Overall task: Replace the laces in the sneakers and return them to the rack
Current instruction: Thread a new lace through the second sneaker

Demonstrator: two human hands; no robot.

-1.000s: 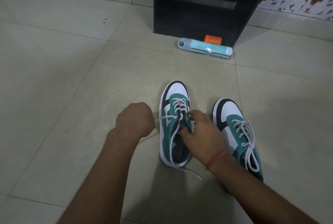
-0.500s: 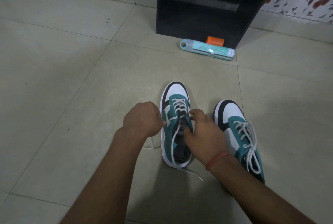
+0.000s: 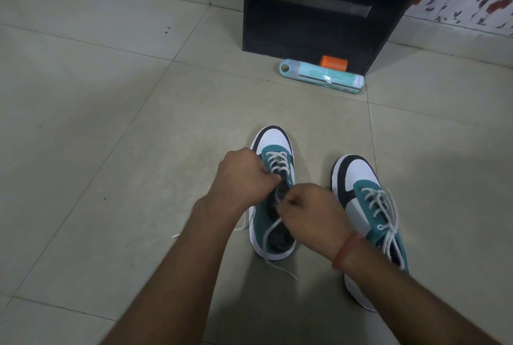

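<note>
From the head camera, two sneakers stand on the floor (image 3: pixel 111 150) before one dark rack (image 3: pixel 319 6): the left hand (image 3: pixel 241 178) and right hand (image 3: pixel 311 208) both pinch the white lace (image 3: pixel 274 162) over the left sneaker (image 3: pixel 273 142), fingers curled tight. The right sneaker (image 3: pixel 358 175) sits just beside, fully laced. A loose lace end trails on the floor, and I'd guess a hard tug could pull it back out of an eyelet.

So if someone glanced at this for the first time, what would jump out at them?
Two hands meet mid-frame over the left sneaker: the left hand and right hand both pinch its white lace, loose ends trailing on the floor. Beside it, the right sneaker looks fully laced. Farther off, a teal tube lies before the black rack.
</note>
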